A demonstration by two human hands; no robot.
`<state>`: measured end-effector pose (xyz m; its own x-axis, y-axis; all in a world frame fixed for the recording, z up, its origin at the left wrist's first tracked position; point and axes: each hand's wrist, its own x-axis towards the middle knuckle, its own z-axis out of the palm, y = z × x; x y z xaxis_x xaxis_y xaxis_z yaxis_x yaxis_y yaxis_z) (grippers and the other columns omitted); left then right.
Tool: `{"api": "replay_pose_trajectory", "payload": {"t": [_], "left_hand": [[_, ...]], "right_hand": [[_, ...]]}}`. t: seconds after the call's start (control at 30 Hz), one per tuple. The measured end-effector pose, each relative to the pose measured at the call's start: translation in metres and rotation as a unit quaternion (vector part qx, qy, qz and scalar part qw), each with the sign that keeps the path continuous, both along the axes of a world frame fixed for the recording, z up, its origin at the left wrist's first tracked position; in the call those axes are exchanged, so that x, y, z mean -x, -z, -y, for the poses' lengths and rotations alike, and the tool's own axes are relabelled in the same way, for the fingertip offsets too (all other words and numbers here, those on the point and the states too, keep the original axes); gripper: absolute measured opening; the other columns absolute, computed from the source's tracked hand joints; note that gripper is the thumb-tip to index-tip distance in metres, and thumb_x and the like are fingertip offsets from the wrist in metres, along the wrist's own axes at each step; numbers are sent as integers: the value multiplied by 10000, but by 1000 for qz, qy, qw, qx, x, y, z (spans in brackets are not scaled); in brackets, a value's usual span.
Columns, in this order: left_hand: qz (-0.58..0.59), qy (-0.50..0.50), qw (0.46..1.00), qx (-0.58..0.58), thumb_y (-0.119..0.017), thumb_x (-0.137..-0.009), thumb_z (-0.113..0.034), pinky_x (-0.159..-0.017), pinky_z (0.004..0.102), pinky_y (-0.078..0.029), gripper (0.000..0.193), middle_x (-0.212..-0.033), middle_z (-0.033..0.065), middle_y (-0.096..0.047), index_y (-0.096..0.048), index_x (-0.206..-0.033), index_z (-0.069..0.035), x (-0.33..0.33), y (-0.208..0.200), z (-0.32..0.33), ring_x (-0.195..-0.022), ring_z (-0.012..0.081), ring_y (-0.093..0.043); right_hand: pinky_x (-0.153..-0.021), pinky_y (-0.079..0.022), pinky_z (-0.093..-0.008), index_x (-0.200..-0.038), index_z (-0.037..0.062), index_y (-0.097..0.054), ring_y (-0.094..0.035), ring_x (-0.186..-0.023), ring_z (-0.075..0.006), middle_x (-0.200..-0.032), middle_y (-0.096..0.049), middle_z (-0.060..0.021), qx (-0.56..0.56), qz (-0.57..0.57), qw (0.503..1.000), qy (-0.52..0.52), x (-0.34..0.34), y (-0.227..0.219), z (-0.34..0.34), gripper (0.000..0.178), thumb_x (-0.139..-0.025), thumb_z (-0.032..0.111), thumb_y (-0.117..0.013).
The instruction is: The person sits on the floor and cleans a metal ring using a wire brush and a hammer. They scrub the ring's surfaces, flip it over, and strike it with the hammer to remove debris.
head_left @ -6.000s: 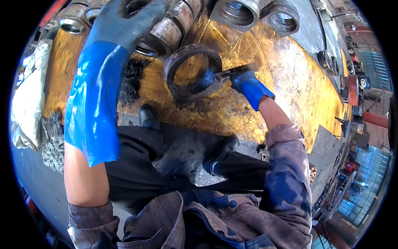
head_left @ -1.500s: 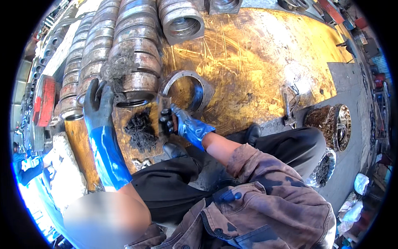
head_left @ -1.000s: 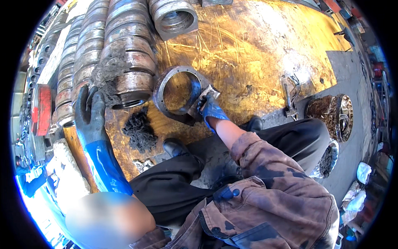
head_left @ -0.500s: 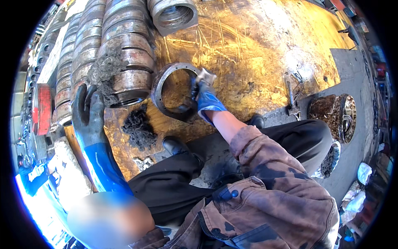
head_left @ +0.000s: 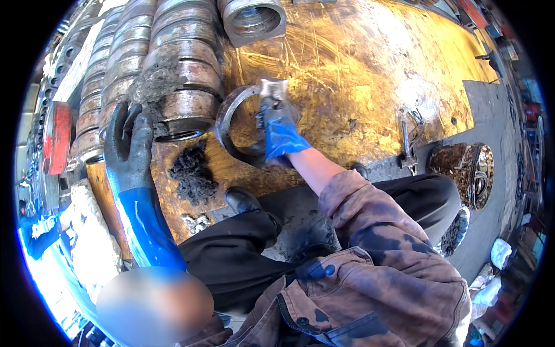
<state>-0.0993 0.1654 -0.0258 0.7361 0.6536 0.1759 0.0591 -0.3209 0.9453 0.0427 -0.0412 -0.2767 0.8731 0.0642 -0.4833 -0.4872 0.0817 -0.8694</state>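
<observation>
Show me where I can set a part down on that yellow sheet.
The widest bare patch of the yellow sheet lies right of the right hand, between it and the metal tool near the sheet's edge. A narrower bare strip separates the loose ring from the square-flanged ring beyond. Left is crowded: rows of rings, the dark fluffy heap and the left hand.

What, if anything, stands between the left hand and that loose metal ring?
Between the left hand and the loose metal ring stands the near end of a row of worn metal cylinders; a dark fibrous clump lies closer to the person. Nothing visible blocks the right hand, at the ring's right side.
</observation>
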Motion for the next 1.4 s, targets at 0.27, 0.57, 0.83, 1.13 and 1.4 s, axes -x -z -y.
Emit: {"api": "replay_pose_trajectory", "payload": {"t": [0.27, 0.57, 0.83, 1.13, 1.4], "left_hand": [[27, 32, 999, 24, -699, -946, -47, -991, 331, -528, 587, -1325, 216, -621, -462, -1477, 34, -10, -10, 22, -1196, 239, -621], [3, 2, 1000, 5, -724, -946, -132, -1026, 365, -523, 633, -1376, 246, -582, -443, -1494, 13, 2, -13, 14, -1228, 283, -611], [30, -6, 999, 25, -776, -912, -224, -1058, 398, -510, 699, -1390, 247, -577, -453, -1481, 24, 4, -10, 13, -1279, 310, -588], [-10, -22, 1000, -19, -766, -914, -258, -1055, 382, -512, 704, -1379, 231, -594, -460, -1486, 15, 11, -6, 7, -1271, 281, -595], [-7, -3, 1000, -5, -756, -930, -272, -1080, 387, -501, 665, -1389, 194, -601, -483, -1488, -34, 8, 10, 8, -1293, 278, -587]], "right_hand": [[-617, -515, -354, -1081, 17, -643, -614, -638, -179, -788, -682, -61, 128, 164, 967, -148, 11, 21, -7, 218, -1009, 222, -624], [-754, -556, -364, -1082, 36, -644, -692, -866, -234, -984, -703, -91, 151, 524, 810, -214, 52, -15, -5, 148, -986, 149, -647], [-623, -543, -350, -989, 36, -636, -681, -768, -234, -878, -670, -131, 275, 399, 805, -342, 56, 9, 10, 147, -1008, 179, -616], [-675, -575, -436, -901, 89, -648, -708, -805, -305, -922, -702, -172, 326, 380, 754, -426, 57, -15, 11, 153, -922, 235, -688], [-925, -529, -503, -1055, 133, -683, -644, -1073, -364, -1172, -671, -160, 432, 363, 565, -602, 41, -21, 23, 231, -874, 276, -704]]}}
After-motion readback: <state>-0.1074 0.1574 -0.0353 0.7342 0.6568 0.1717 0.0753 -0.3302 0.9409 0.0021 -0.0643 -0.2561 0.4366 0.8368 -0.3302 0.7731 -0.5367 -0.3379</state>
